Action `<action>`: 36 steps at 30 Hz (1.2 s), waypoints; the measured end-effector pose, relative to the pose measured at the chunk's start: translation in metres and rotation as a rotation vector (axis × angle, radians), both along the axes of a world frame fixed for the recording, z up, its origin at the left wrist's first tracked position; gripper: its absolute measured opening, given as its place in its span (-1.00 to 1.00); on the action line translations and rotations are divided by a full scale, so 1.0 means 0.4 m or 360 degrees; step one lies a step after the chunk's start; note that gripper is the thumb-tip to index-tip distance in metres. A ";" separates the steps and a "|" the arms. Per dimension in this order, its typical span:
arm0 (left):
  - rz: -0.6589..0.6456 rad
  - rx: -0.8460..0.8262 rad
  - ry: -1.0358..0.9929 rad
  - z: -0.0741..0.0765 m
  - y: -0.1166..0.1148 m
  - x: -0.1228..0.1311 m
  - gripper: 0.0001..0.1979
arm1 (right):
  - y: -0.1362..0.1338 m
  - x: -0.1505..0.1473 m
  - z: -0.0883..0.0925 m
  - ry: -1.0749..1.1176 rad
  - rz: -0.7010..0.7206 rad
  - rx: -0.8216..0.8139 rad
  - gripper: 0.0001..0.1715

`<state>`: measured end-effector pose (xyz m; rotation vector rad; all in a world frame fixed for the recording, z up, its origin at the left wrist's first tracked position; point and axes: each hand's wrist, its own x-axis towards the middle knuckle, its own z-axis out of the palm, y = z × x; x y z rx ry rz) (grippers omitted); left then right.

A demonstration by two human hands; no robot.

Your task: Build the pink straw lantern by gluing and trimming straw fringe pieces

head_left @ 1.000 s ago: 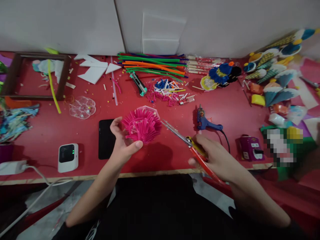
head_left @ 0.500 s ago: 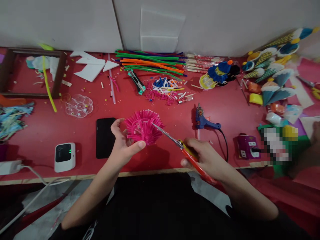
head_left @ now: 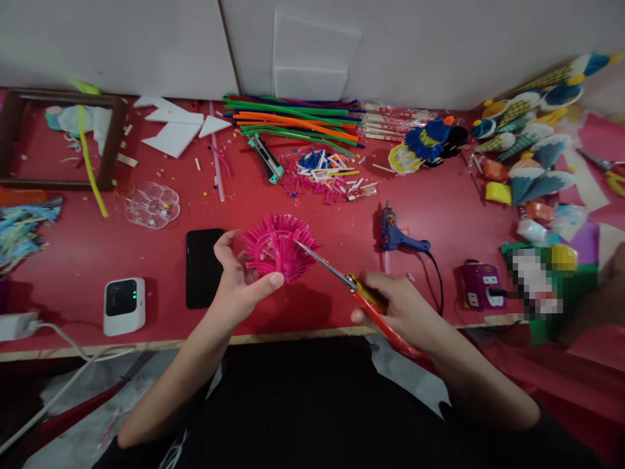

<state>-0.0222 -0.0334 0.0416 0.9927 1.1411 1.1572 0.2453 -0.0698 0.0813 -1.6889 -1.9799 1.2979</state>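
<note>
Left grip [head_left: 243,279] cupped pink tuft [head_left: 282,246], thumb inward; right grip [head_left: 398,301] held scissors [head_left: 352,283] slanted over its edge. Clear tray [head_left: 145,203] contained tiny bits [head_left: 165,213].

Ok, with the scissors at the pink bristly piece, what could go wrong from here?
The scissors reach over the pink bristly piece, so a slip might nick the left hand gripping it. Strands are packed densely, so some could be clipped by mistake. The glue gun has a cord near the right forearm, which might snag it.
</note>
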 end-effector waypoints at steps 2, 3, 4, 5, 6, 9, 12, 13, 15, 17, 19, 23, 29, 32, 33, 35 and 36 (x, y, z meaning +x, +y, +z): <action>0.0004 -0.0004 0.0005 0.000 0.000 0.000 -0.10 | 0.000 0.001 0.001 -0.0006 0.0009 0.0007 -0.25; 0.0004 -0.0008 0.0009 0.000 -0.001 0.000 -0.10 | 0.001 0.001 0.001 -0.0005 0.0012 0.0009 -0.25; 0.0004 -0.0009 0.0011 -0.001 -0.001 0.000 -0.10 | 0.001 0.001 0.002 -0.0004 0.0012 0.0010 -0.25; 0.0003 -0.0008 0.0011 -0.002 -0.002 0.000 -0.11 | 0.001 0.001 0.002 -0.0003 0.0009 0.0011 -0.25; -0.0001 -0.0009 0.0011 -0.003 -0.002 -0.001 -0.11 | 0.001 0.001 0.003 -0.0002 0.0005 0.0008 -0.25; 0.0005 0.0004 0.0006 -0.005 -0.002 -0.002 -0.11 | 0.000 -0.001 0.003 0.0022 -0.0014 0.0013 -0.24; 0.0010 0.0021 0.0006 -0.006 0.000 -0.003 -0.11 | -0.003 -0.003 0.002 0.0071 -0.0034 0.0047 -0.24; 0.0012 0.0024 0.0006 -0.006 0.000 -0.002 -0.11 | -0.004 -0.004 0.002 0.0082 -0.0044 0.0059 -0.23; 0.0019 0.0028 0.0001 -0.007 0.000 -0.001 -0.11 | -0.006 -0.006 0.001 0.0088 -0.0067 0.0074 -0.23; 0.0032 0.0042 -0.0012 -0.010 -0.001 0.000 -0.12 | -0.007 -0.010 0.003 0.0081 -0.0083 0.0085 -0.23; 0.0042 0.0056 -0.0020 -0.011 -0.002 0.000 -0.12 | -0.006 -0.014 0.006 0.0059 -0.0094 0.0095 -0.23; 0.0038 0.0032 0.0007 -0.009 -0.005 -0.005 -0.14 | -0.001 -0.020 0.010 0.0007 -0.0107 0.0130 -0.20; 0.0052 0.0010 0.0013 -0.003 -0.004 -0.007 -0.14 | 0.000 -0.023 0.001 0.0031 -0.0105 0.0206 -0.19; 0.0051 0.0020 0.0011 -0.003 -0.002 -0.005 -0.13 | -0.002 -0.024 -0.001 0.0036 -0.0113 0.0224 -0.21; 0.0048 0.0018 0.0011 -0.003 -0.001 -0.004 -0.14 | -0.003 -0.024 -0.001 0.0028 -0.0112 0.0225 -0.22; 0.0049 0.0016 0.0008 -0.003 0.000 -0.006 -0.15 | -0.002 -0.021 0.000 0.0010 -0.0103 0.0235 -0.22; 0.0051 0.0015 0.0007 -0.004 0.000 -0.007 -0.15 | -0.001 -0.018 -0.001 -0.0004 -0.0096 0.0244 -0.22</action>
